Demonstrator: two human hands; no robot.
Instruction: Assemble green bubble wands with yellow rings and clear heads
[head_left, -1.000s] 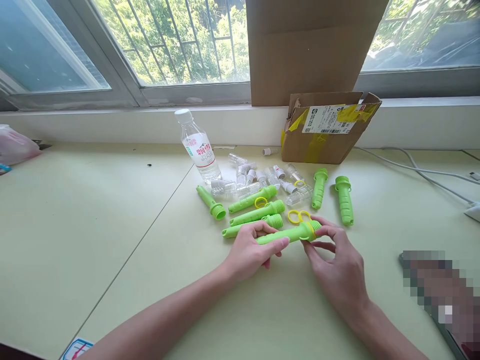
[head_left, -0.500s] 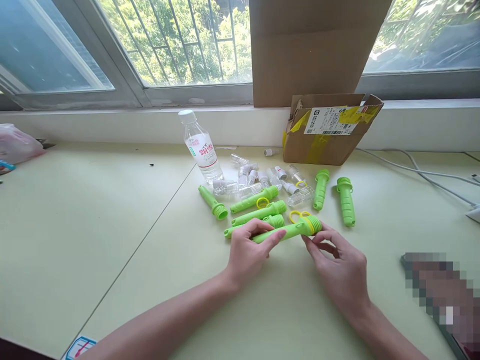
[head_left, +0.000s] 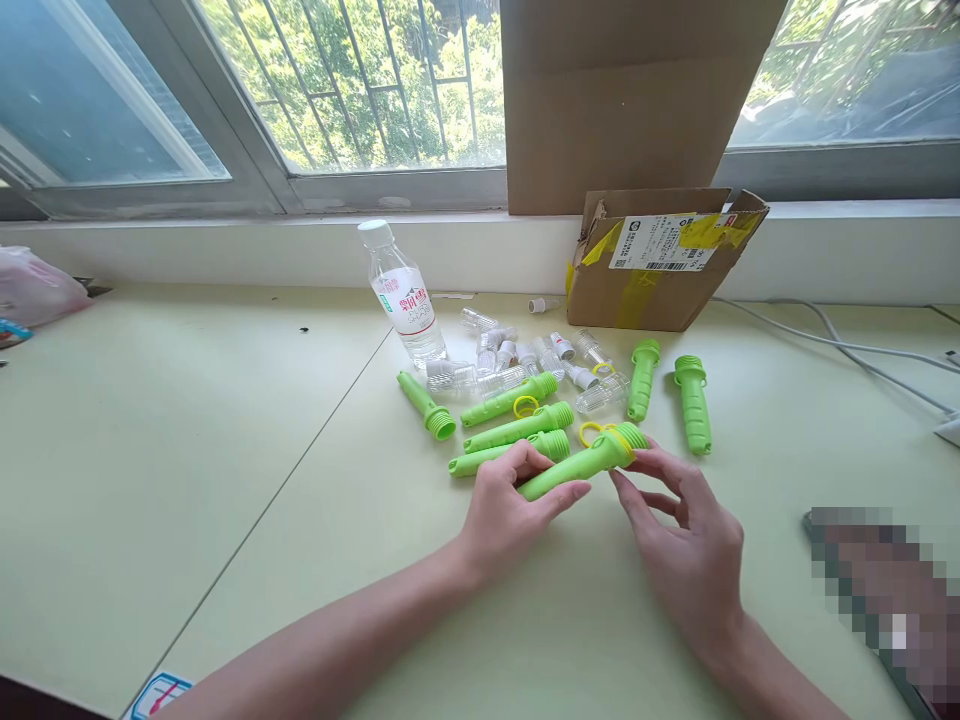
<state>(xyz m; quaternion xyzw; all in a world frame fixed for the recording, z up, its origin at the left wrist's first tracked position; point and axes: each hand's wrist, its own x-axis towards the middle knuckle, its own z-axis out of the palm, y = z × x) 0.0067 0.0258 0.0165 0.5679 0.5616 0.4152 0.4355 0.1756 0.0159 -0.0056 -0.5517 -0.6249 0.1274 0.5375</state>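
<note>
A green threaded tube (head_left: 574, 470) lies in my left hand (head_left: 510, 505), gripped near its narrow end. Around its threaded end sits a yellow ring (head_left: 622, 446), and the fingers of my right hand (head_left: 686, 540) pinch at that ring and the tube's rim. Just behind are other yellow rings (head_left: 589, 432). Several more green tubes (head_left: 517, 427) lie beyond my left hand, one partly covered by it. Two green tubes (head_left: 691, 405) rest to the right. Clear plastic tubes with white caps (head_left: 581, 376) are heaped behind the green ones.
A water bottle (head_left: 409, 305) stands behind the pieces at the left. An open cardboard box (head_left: 652, 290) is at the window sill. White cables (head_left: 840, 345) run at the right, and a blurred dark flat object (head_left: 877, 600) lies at the near right. A pink bag (head_left: 37, 288) is far left.
The held green tube has shifted slightly right and now slants more, its narrow end nearer to me. Both hands have moved a little to the right with it.
</note>
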